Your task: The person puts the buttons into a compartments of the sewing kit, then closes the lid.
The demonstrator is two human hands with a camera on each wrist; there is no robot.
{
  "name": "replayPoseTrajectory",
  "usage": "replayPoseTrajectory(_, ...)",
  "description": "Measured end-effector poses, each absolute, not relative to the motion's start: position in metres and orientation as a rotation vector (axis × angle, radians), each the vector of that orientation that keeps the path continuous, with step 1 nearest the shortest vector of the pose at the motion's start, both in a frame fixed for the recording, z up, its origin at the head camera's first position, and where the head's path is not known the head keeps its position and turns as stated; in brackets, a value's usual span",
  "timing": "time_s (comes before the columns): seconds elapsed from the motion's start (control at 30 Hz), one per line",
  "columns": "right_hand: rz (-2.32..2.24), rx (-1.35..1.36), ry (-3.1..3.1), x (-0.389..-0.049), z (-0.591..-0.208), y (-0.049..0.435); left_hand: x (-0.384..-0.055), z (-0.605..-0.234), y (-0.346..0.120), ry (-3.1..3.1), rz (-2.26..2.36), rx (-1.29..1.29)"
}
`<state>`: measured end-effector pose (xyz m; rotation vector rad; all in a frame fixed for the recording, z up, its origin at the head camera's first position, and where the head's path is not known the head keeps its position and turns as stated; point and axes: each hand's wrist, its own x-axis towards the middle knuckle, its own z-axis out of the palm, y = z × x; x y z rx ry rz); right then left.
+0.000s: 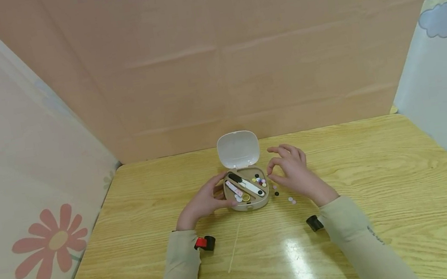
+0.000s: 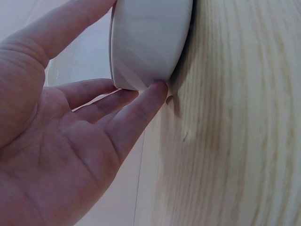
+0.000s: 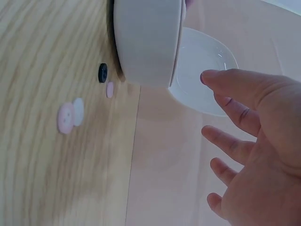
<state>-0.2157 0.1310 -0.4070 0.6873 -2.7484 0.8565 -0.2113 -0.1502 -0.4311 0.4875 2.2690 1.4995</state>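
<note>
A small beige sewing box [image 1: 251,206] stands on the table with its clear lid [image 1: 238,149] raised. My left hand [image 1: 204,202] grips its left side, thumb at the front and fingers farther back; in the left wrist view the fingertips touch the box wall [image 2: 150,42]. Inside lie a white tool with a black end [image 1: 251,187], a pink-and-white strip [image 1: 234,188], a gold ring-shaped piece [image 1: 246,197] and several small buttons [image 1: 258,180]. By the right rim hovers my right hand [image 1: 294,174], thumb and forefinger close together, nothing visible between them in the right wrist view.
On the wooden table [image 1: 384,183], right of the box, lie loose buttons: a black button [image 3: 103,73], a small pink one [image 3: 110,89], and a larger pink button [image 3: 66,117] overlapping a white one [image 3: 78,111]. A thin pale line [image 1: 234,247] shows in front of the box.
</note>
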Motion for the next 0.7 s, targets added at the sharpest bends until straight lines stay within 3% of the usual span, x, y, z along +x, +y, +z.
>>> replayPoseTrajectory(0.7,0.799,0.744,-2.712,-0.22,-0.415,0.118,-0.21,-0.431,-0.15,2.254,1.516,0.512)
